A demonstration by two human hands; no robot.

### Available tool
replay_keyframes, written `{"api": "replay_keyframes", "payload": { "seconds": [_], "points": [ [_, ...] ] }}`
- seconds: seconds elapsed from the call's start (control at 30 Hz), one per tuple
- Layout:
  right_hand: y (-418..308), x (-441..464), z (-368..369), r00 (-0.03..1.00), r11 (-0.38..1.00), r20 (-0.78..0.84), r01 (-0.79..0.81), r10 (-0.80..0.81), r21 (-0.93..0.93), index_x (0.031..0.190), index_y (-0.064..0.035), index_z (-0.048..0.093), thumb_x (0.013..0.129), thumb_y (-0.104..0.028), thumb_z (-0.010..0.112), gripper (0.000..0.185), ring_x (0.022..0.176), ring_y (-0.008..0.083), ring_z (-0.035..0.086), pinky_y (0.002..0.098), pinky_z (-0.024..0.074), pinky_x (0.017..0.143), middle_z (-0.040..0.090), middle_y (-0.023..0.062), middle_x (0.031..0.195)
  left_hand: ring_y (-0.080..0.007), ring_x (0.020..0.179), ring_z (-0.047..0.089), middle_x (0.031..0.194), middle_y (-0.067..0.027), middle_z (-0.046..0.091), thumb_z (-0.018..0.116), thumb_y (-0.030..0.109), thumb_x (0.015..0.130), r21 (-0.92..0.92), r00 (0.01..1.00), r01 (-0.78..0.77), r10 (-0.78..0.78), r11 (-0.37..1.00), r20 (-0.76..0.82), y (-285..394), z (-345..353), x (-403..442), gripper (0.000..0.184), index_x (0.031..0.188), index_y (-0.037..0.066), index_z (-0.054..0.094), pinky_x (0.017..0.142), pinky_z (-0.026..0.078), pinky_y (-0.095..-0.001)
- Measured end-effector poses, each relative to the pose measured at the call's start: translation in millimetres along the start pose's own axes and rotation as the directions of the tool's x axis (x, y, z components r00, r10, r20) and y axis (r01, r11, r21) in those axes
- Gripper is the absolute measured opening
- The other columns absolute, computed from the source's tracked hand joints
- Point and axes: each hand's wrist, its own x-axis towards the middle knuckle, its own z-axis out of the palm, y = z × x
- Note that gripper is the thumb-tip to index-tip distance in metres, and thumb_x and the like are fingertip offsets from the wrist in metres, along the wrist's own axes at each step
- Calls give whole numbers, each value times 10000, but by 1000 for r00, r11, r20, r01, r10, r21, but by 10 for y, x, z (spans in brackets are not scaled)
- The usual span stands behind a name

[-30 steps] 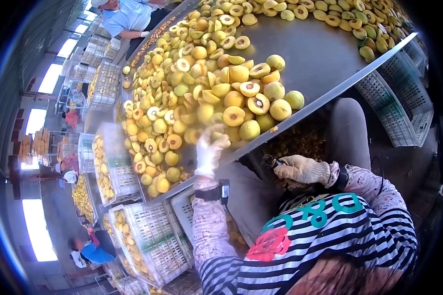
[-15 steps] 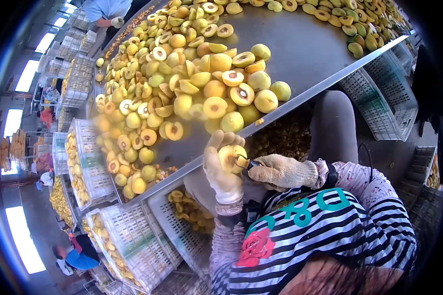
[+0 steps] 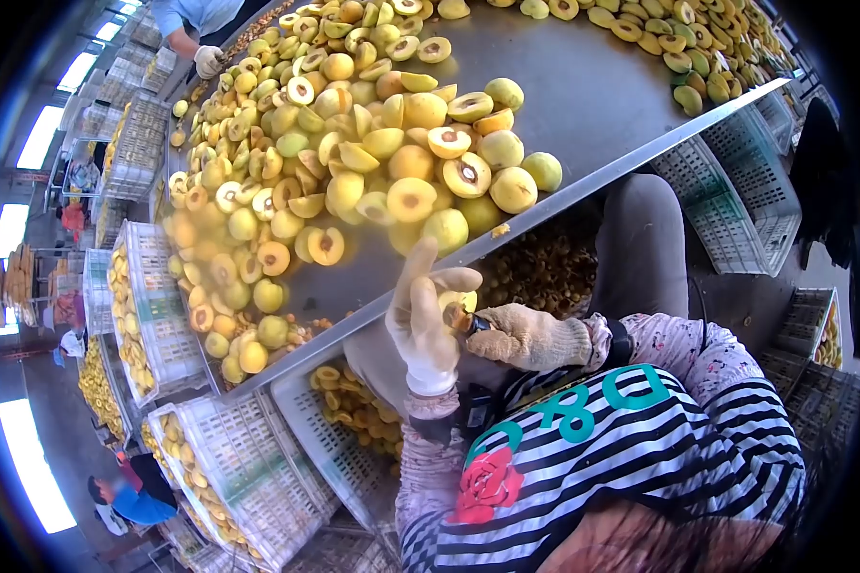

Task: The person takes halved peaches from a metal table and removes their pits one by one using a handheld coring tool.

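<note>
A yellow fruit piece (image 3: 458, 300) lies at about one to two o'clock from the palm of the left hand (image 3: 420, 336) and ten o'clock from the right hand (image 3: 537, 337), so the left is nearer, touching it. The left glove's upper fingers stand apart, one pointing to twelve and another reaching toward three just above the fruit, which is held against the hand below them. The right fingers are closed around a dark-handled tool (image 3: 473, 324), its tip end angled toward ten o'clock and meeting the fruit's near side. The fruit is partly covered, so its long axis cannot be told. The left glove is thin, white and smooth; the right is tan, with a coarse knit. At twelve, past a straight metal rim (image 3: 631, 176), halved fruit (image 3: 412, 200) with smooth yellow flesh and brown hollows lies on the dull grey surface (image 3: 564, 72), beside rounder, whole-looking fruit (image 3: 514, 189). Rough brown scraps (image 3: 537, 272) lie at two o'clock from the left hand; a perforated white plastic crate (image 3: 306, 411) holding cut pieces (image 3: 363, 411) stands at eight.
</note>
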Motion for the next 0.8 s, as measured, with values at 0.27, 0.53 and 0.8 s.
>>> {"api": "replay_keyframes", "payload": {
  "seconds": [0.27,0.53,0.8],
  "points": [
    [81,-134,-287,845,739,515,-440,148,510,829,-150,537,1027,-515,505,416,423,49,358,218,275,383,401,-72,568,-213,828,697,874,-161,732,463,187,1057,-33,897,183,-153,982,414,54,-44,214,412,1383,-50,549,781,560,-321],
    [-36,-227,-553,922,973,350,213,-168,-94,956,-39,687,990,-459,608,428,731,206,629,333,533,689,646,60,786,-193,747,695,911,-143,736,521,148,1026,-66,790,490,-412,869,454,-124,75,337,382,1345,-50,588,739,554,-285],
    [-81,-364,-505,935,914,242,-319,260,251,786,-145,540,992,-594,537,495,422,60,369,217,286,376,446,-51,588,-230,796,706,851,-176,733,455,171,1047,-167,955,283,-261,944,144,-215,331,228,399,1375,-25,567,742,565,-326]
  ]
}}
